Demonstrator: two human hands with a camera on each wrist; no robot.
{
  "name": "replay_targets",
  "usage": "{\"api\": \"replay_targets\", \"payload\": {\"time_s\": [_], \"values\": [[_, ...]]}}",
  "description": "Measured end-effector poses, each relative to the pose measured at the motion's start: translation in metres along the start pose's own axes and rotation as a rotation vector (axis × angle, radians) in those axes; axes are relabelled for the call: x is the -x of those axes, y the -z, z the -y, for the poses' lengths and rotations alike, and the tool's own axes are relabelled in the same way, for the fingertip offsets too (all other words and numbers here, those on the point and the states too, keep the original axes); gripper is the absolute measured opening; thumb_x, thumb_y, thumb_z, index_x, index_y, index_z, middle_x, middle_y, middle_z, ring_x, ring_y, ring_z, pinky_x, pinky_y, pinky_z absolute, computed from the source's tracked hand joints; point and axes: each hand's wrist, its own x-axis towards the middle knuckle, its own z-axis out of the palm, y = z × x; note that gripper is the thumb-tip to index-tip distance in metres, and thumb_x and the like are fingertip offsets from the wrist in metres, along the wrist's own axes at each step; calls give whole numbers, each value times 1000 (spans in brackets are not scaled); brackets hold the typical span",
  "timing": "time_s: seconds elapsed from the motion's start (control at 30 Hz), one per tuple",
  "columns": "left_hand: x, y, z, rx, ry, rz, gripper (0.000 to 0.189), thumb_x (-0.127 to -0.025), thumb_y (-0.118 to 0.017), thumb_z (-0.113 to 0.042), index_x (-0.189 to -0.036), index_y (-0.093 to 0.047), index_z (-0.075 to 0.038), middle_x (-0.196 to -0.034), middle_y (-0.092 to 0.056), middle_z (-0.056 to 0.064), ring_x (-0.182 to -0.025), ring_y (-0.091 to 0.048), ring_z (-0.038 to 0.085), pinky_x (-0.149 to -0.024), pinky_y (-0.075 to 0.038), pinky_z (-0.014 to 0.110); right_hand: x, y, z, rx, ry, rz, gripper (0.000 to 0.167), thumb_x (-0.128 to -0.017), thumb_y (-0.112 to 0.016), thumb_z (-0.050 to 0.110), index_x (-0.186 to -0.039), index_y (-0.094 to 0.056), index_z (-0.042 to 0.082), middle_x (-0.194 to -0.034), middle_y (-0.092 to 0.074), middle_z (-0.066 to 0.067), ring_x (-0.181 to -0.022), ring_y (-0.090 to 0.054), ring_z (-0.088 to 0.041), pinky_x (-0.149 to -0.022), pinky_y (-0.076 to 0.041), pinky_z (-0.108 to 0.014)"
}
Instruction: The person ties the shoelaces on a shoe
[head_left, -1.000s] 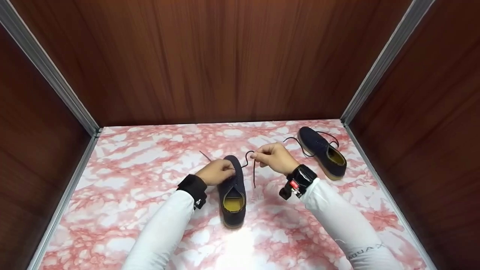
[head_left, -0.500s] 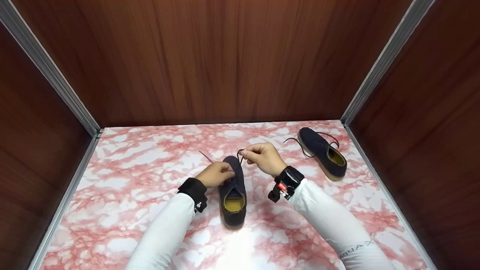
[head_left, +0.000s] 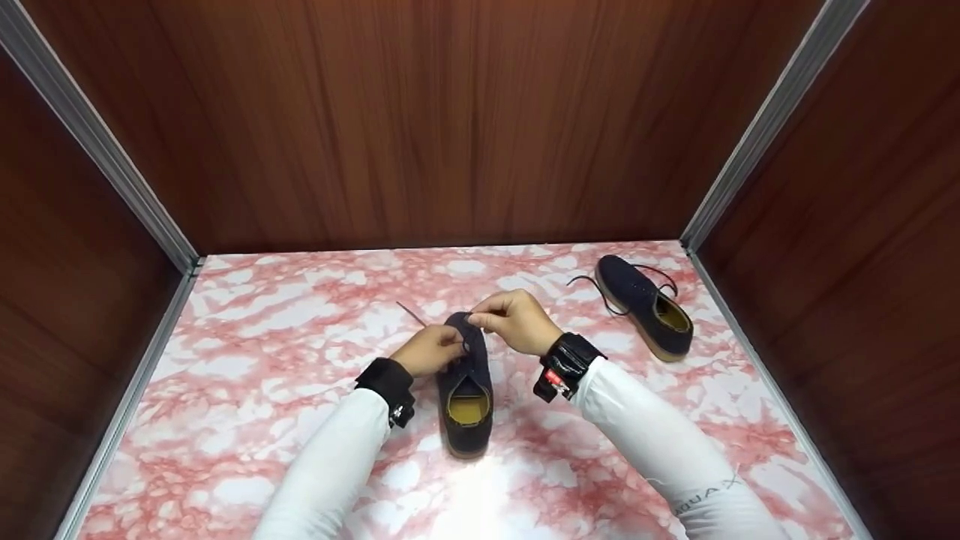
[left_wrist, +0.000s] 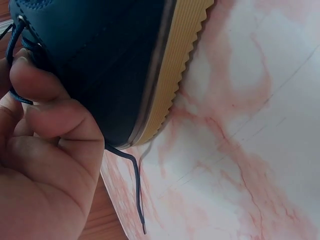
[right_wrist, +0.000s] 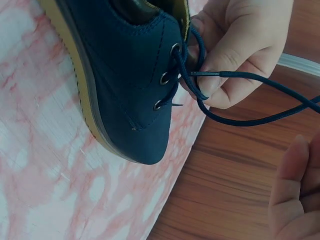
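Observation:
A dark navy lace-up shoe (head_left: 469, 435) with a yellow insole stands on the marbled surface, toe pointing away. My left hand (head_left: 427, 350) pinches a loop of its shoelace over the eyelets; the curled fingers show close up in the left wrist view. The lace's tip (right_wrist: 206, 74) lies right at the left thumb in the right wrist view. With thumb and forefinger, my right hand (head_left: 519, 322) holds the lace (right_wrist: 250, 121) above the toe. One loose lace end (left_wrist: 137, 185) hangs beyond the toe, on the shoe's left side.
A matching shoe (head_left: 637, 300), its laces loose, rests at the back right. The pink and white marbled surface (head_left: 285, 300) is bounded by brown wood-grain panels (head_left: 450, 127) at the back and both sides, with grey metal strips at the corners.
My right hand has moved left and in over the shoe, bringing the lace toward the left fingers. The left hand stays at the eyelets, and the other shoe has not moved.

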Motion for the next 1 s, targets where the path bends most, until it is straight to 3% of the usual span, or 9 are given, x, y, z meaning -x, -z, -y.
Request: {"api": "replay_targets", "payload": {"time_s": [0.2, 0.33, 0.53, 0.73, 1.0], "values": [[0, 1, 0, -48, -8, 4, 17, -101, -65, -18, -92, -67, -4, -77, -59, -5, -59, -55, 8, -58, -48, 21, 0, -2, 2, -44, 16, 10, 10, -93, -78, 12, -96, -82, 3, -88, -78, -15, -73, -63, 0, -69, -54, -17], [1, 1, -1, -29, 1, -1, 16, -101, -66, -17, -93, -68, -3, -78, -60, -4, -59, -55, 9, -57, -48, 21, 0, -2, 3, -37, 22, 10, 10, -93, -78, 13, -96, -83, 4, -88, -78, -14, -73, -63, 0, -68, -53, -17], [2, 1, 0, -6, -10, 3, 18, -102, -65, -17, -93, -68, -2, -77, -59, -3, -58, -54, 8, -56, -46, 21, 0, -1, 1, 60, 52, 24, 10, -93, -79, 17, -96, -84, 8, -90, -79, -10, -73, -61, -3, -66, -49, -17], [2, 1, 0, -1, -1, 4, 17, -102, -65, -16, -90, -66, -4, -76, -59, -4, -57, -54, 8, -56, -46, 20, 1, -2, -2, 164, 110, 80, 11, -92, -80, 16, -95, -84, 6, -90, -79, -7, -84, -66, -11, -76, -53, -22], [3, 2, 4, -27, -13, -13, 25, -101, -66, -18, -80, -60, -8, -72, -57, -4, -56, -55, 12, -54, -43, 21, 5, -8, -8, 246, 91, 155, 10, -92, -80, 16, -97, -84, 9, -90, -79, -6, -84, -69, -13, -78, -55, -25]]}}
